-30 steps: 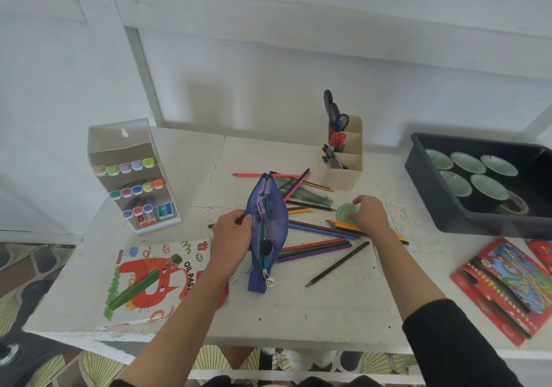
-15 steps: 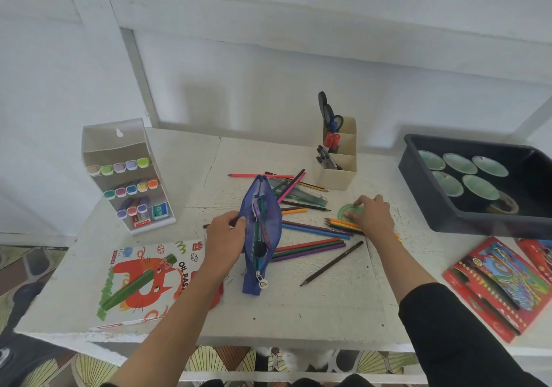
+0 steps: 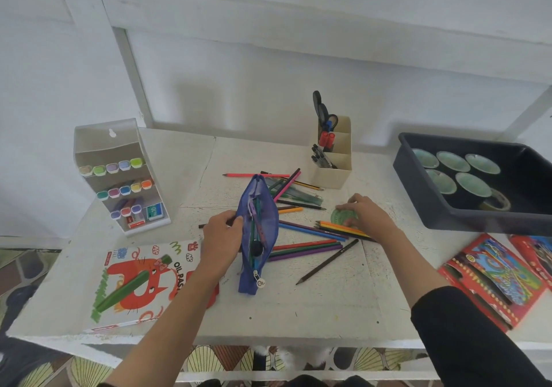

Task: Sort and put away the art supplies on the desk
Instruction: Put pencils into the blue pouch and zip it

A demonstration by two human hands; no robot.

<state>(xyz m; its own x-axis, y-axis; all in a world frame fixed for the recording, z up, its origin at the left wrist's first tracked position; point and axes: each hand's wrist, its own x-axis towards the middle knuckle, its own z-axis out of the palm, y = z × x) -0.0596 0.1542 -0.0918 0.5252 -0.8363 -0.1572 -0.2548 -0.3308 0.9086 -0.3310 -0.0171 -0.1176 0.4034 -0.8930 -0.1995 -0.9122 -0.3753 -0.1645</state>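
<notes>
White table [image 3: 328,306] holds loose colored pencils [image 3: 304,250]. Left hand [image 3: 222,234] grips the blue pencil case [image 3: 264,207] (unzipped); right hand [image 3: 369,216] curls round a green disc [image 3: 339,217].

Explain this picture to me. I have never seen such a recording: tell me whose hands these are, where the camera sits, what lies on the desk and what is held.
No machine here: a person works with bare hands, filmed by one camera worn on their head, looking down. The left hand grips the edge of a blue mesh zip pouch, open on the white desk. The right hand lies on a small green round disc; whether it grips it is unclear. Loose coloured pencils lie between them. Around stand a white marker rack, an oil pastel box, a beige organiser with scissors, a dark tray of green-lidded pots and red packets.
</notes>
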